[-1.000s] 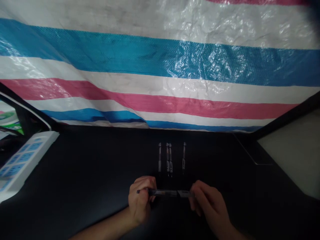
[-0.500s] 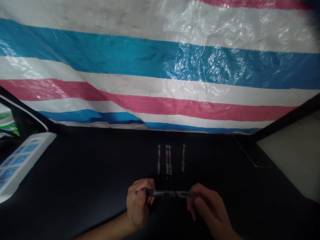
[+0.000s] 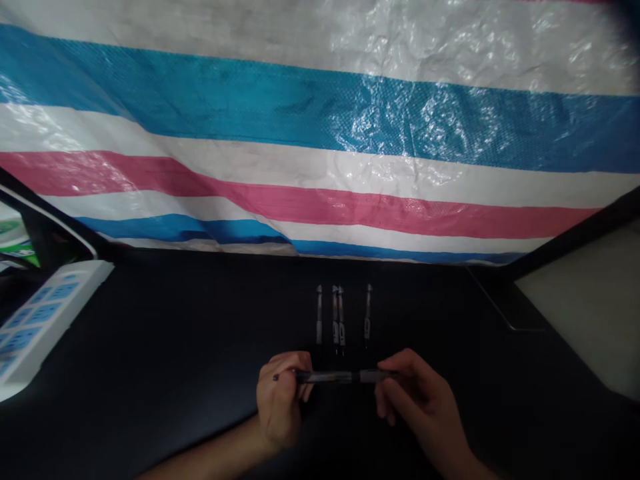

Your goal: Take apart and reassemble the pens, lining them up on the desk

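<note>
A clear-barrelled pen (image 3: 330,377) is held level between my two hands, above the near part of the black table. My left hand (image 3: 283,400) is closed round its left end, with the thumb on top and the dark tip sticking out. Thumb and fingers of my right hand (image 3: 417,397) pinch the grey right-hand part. A dark band lies between that part and the clear barrel; I cannot tell if they are joined. Beyond my hands lie similar pens: one on the left (image 3: 319,313), a close pair (image 3: 339,317), and one on the right (image 3: 368,313).
A white power strip (image 3: 55,320) with blue sockets lies at the left edge. Striped plastic sheeting (image 3: 320,133) hangs behind the black table (image 3: 200,313). A dark flat thing with a thin pale edge (image 3: 510,303) is at the back right.
Both hands and the pen appear slightly higher in view. The grey right-hand part has turned a little, and my right index finger now lies over it. The other pens stay put.
</note>
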`<state>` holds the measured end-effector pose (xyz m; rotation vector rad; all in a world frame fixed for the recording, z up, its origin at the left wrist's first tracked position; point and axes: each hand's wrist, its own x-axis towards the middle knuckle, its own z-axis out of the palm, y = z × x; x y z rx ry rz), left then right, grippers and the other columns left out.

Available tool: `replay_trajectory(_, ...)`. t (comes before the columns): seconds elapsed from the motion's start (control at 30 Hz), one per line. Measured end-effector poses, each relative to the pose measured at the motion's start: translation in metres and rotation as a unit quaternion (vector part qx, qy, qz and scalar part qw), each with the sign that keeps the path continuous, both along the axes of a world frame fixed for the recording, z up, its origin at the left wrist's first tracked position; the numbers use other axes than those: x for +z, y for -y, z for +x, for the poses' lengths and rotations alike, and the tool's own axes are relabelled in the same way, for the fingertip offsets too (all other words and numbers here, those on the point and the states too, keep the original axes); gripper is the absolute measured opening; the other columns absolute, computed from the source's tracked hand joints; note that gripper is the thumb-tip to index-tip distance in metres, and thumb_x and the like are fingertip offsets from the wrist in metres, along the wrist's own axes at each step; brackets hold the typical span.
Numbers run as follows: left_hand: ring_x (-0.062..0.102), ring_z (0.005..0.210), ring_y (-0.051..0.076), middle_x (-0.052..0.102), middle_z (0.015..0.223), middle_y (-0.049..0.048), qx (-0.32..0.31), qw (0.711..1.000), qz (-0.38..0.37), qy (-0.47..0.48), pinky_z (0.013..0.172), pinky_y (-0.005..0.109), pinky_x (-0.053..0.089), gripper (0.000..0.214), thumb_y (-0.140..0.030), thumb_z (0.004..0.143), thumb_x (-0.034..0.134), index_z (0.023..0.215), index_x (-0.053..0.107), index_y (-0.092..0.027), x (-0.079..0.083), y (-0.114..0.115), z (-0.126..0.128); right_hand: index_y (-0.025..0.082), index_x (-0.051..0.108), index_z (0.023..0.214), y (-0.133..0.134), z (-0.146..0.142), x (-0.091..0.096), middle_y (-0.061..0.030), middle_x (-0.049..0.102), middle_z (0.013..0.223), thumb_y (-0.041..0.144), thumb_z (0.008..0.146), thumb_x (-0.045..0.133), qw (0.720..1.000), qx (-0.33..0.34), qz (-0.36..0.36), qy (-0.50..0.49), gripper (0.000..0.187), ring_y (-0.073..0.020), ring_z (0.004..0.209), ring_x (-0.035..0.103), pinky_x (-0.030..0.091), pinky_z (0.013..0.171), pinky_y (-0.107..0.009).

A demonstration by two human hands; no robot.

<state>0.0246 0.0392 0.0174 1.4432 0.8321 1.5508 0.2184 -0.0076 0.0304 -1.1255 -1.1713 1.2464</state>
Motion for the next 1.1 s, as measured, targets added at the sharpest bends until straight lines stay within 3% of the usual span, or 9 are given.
replay_trajectory(0.2,0.035,0.038,0.011,0.036,0.039,-0.0021,0.005,0.998,-0.047,0.032,0.040,0.025,0.028,0.057,-0.049,0.096,0.035,0.048,0.037,-0.019,0.000,0.000,-0.001,0.022,0.060,0.089,0.000,0.009,-0.003,0.0009,0.057,0.070,0.022,0.090,0.057,0.991,-0.063,0.051,-0.102,0.003,-0.0087,0.051,0.053,0.044,0.048,-0.020)
replay_trajectory(0.4,0.034,0.037,0.009,0.033,0.039,-0.0036,0.021,0.993,-0.075,0.084,0.039,0.024,0.030,0.059,-0.053,0.093,0.040,0.046,0.037,-0.019,0.003,-0.002,0.003,0.023,0.061,0.083,0.000,0.013,-0.005,0.0005,0.053,0.074,0.015,0.084,0.055,0.977,-0.158,0.093,-0.113,0.010,-0.0082,0.052,0.048,0.040,0.043,-0.018)
replay_trajectory(0.73,0.034,0.038,0.009,0.033,0.040,-0.0040,0.016,0.992,-0.081,0.099,0.039,0.024,0.029,0.056,-0.050,0.094,0.041,0.048,0.039,-0.019,0.002,-0.002,0.004,0.023,0.061,0.090,0.001,0.014,-0.007,0.0015,0.053,0.072,0.017,0.089,0.053,0.983,-0.115,0.111,-0.093,0.010,-0.0074,0.052,0.049,0.040,0.046,-0.018)
replay_trajectory(0.93,0.036,0.040,0.011,0.036,0.040,-0.0025,-0.001,0.995,-0.072,0.067,0.041,0.025,0.029,0.052,-0.041,0.096,0.038,0.049,0.041,-0.019,-0.003,0.000,0.002,0.025,0.059,0.101,0.004,0.003,0.000,-0.0012,0.061,0.081,0.013,0.091,0.055,0.988,-0.045,0.140,0.051,0.016,-0.0120,0.067,0.060,0.051,0.059,-0.024)
replay_trajectory(1.1,0.035,0.039,0.010,0.036,0.040,-0.0027,0.006,0.996,-0.059,0.068,0.040,0.025,0.028,0.052,-0.040,0.097,0.035,0.049,0.040,-0.019,-0.005,0.001,0.002,0.026,0.061,0.103,0.002,-0.001,0.003,-0.0011,0.066,0.084,0.009,0.089,0.056,0.969,-0.050,0.189,0.153,0.022,-0.0107,0.063,0.061,0.051,0.054,-0.021)
